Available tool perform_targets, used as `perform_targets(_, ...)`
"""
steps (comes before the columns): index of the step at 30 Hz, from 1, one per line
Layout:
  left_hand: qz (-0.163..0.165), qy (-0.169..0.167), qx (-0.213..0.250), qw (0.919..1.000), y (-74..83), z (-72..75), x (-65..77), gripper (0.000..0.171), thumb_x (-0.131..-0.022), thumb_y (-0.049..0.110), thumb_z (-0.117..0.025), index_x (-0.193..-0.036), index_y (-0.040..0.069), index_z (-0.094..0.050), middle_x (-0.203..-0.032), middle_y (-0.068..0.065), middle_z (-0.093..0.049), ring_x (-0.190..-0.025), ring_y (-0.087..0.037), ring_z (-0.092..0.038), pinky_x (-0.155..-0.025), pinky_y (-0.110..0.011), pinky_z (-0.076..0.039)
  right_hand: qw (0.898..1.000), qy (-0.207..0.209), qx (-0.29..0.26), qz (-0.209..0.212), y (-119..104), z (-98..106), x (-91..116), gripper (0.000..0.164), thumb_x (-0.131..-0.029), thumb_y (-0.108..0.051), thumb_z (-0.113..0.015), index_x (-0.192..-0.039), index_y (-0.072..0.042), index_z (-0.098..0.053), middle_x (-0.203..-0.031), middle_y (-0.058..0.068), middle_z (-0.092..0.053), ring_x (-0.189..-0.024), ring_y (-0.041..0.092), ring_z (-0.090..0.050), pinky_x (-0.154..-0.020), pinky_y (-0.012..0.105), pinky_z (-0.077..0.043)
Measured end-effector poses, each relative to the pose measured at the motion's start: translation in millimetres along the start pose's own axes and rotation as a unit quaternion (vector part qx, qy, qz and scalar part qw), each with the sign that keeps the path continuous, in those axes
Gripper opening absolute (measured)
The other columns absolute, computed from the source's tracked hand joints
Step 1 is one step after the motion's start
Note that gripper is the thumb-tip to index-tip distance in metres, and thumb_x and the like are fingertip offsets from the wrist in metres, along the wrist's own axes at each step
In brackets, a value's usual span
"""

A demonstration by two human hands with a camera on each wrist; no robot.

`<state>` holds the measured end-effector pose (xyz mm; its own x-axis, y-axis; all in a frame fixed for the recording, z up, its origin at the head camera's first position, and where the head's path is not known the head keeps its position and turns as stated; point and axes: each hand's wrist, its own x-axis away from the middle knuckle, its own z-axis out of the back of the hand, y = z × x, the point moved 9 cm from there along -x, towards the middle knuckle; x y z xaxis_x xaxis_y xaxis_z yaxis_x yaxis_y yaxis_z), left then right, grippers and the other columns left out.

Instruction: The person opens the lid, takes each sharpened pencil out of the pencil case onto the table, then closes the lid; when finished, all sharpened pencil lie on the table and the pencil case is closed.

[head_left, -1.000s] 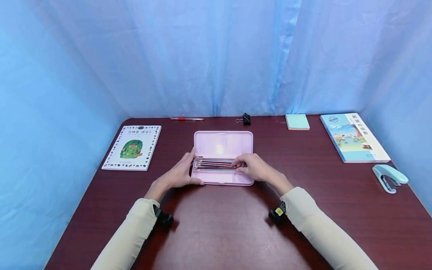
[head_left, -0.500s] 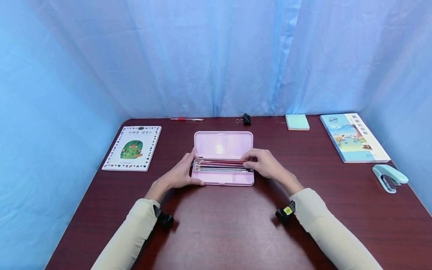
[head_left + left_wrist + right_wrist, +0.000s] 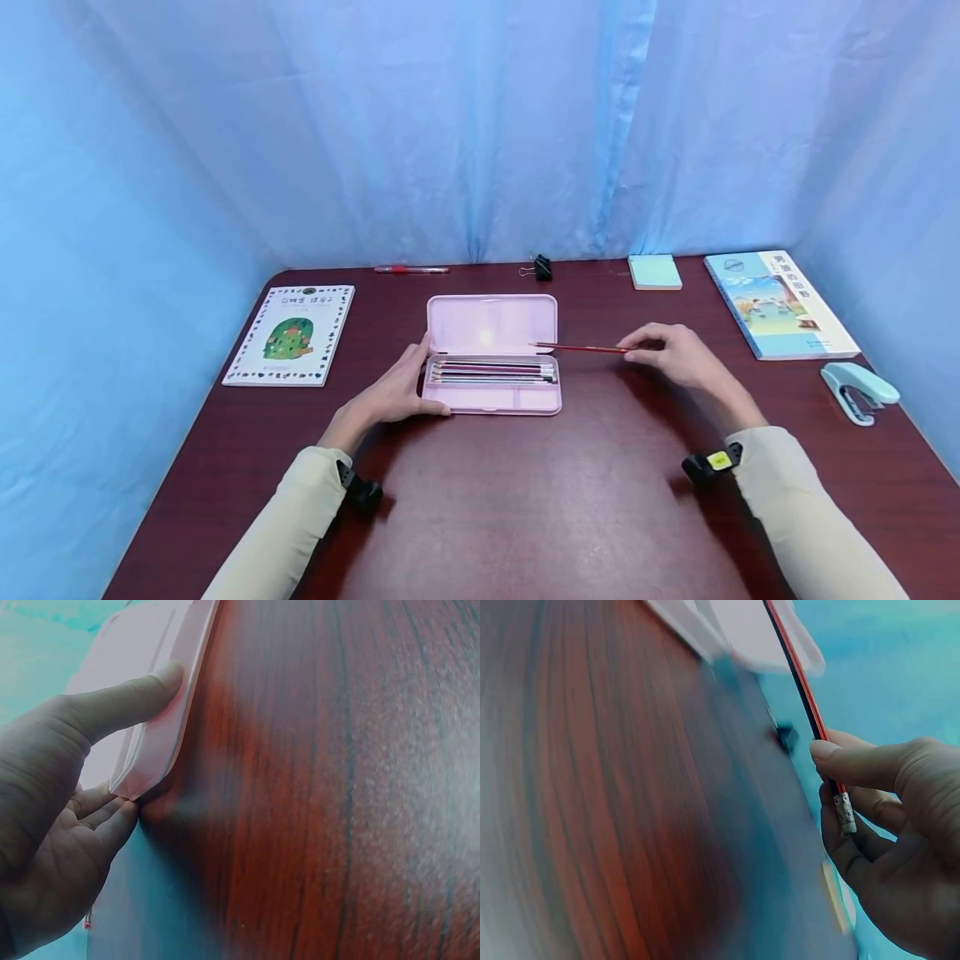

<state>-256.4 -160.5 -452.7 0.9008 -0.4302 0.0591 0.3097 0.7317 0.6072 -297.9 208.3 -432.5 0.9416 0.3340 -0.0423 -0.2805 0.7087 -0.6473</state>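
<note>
A pink pencil case (image 3: 536, 400) lies open on the dark red table, its lid (image 3: 492, 321) leaning back. Several pencils (image 3: 491, 369) rest in its rear compartment. My left hand (image 3: 396, 390) grips the case's left end, thumb on the front edge and fingers at the side, as the left wrist view also shows. To the right of the case, my right hand (image 3: 678, 354) pinches a red-and-black pencil (image 3: 581, 347) near its eraser end (image 3: 845, 814). Its tip points left, in front of the lid's lower right corner in the head view.
Along the back edge lie a red pen (image 3: 411, 269), a black binder clip (image 3: 542, 267) and a sticky note pad (image 3: 655, 272). A white book (image 3: 288, 337) is at the left. A blue-and-white book (image 3: 780, 307) and a mint stapler (image 3: 858, 392) are at the right.
The right hand has drawn the red-and-black pencil out of the case and moved it to the right. My left hand keeps its hold on the case.
</note>
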Motion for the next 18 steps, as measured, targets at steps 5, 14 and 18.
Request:
perform_targets(5, 0.001, 0.004, 0.003, 1.0, -0.5, -0.4, 0.3, 0.123, -0.064, 0.044, -0.082, -0.149, 0.01, 0.0, -0.132, -0.009, -0.035, -0.116, -0.019, -0.037, -0.101, -0.037, -0.031, 0.998, 0.009, -0.004, -0.058, 44, 18, 12, 0.021, -0.085, -0.033, -0.065, -0.1, -0.02, -0.07, -0.097, 0.001, -0.066, -0.086, 0.017, -0.052, -0.072, 0.029, -0.042)
perform_targets(14, -0.001, 0.004, -0.001, 1.0, -0.7, -0.6, 0.4, 0.123, -0.064, 0.045, -0.081, -0.149, 0.009, 0.0, -0.132, -0.01, -0.036, -0.117, -0.019, -0.037, -0.101, -0.038, -0.031, 0.995, 0.03, 0.011, -0.093, 76, 29, 13, 0.02, -0.088, -0.026, -0.062, -0.101, -0.013, -0.07, -0.101, 0.01, -0.063, -0.088, 0.024, -0.05, -0.074, 0.038, -0.038)
perform_targets(18, 0.003, 0.0, -0.002, 1.0, -1.4, -1.6, 0.2, 0.123, -0.064, 0.047, -0.081, -0.149, 0.01, 0.001, -0.133, -0.009, -0.035, -0.117, -0.019, -0.036, -0.102, -0.038, -0.031, 0.996, 0.029, 0.025, -0.082, 78, 29, 8, 0.02, -0.09, -0.024, -0.06, -0.102, -0.011, -0.069, -0.106, 0.013, -0.059, -0.091, 0.027, -0.048, -0.076, 0.042, -0.038)
